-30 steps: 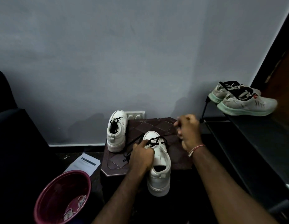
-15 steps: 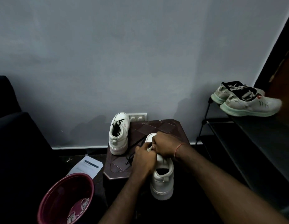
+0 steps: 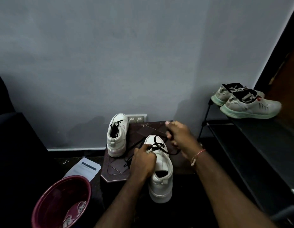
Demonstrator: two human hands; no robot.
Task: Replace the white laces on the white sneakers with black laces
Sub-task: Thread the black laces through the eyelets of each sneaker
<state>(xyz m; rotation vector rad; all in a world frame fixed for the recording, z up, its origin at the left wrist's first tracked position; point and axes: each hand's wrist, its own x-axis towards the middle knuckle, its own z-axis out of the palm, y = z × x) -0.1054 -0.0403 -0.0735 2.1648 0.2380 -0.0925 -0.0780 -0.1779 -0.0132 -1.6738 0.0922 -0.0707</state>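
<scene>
A white sneaker [image 3: 162,173] stands on the small dark table [image 3: 153,129], heel toward me, with a black lace [image 3: 157,144] crossed over its front eyelets. My left hand [image 3: 143,160] grips the shoe's left side at the eyelets. Up and to the right of the toe, my right hand [image 3: 179,137] pinches one end of the black lace and holds it taut. The lace's other end trails over the table left of the shoe. A second white sneaker [image 3: 117,134] with black lace stands at the table's back left.
A maroon bucket [image 3: 60,201] with pale items inside sits on the floor at lower left, a paper sheet [image 3: 84,167] beside it. A dark rack [image 3: 258,145] on the right carries a pair of grey sneakers [image 3: 245,102]. A wall socket [image 3: 137,118] is behind the table.
My right hand has moved from the shoe's eyelets up and right, drawing the black lace out through them. My left hand stays on the shoe.
</scene>
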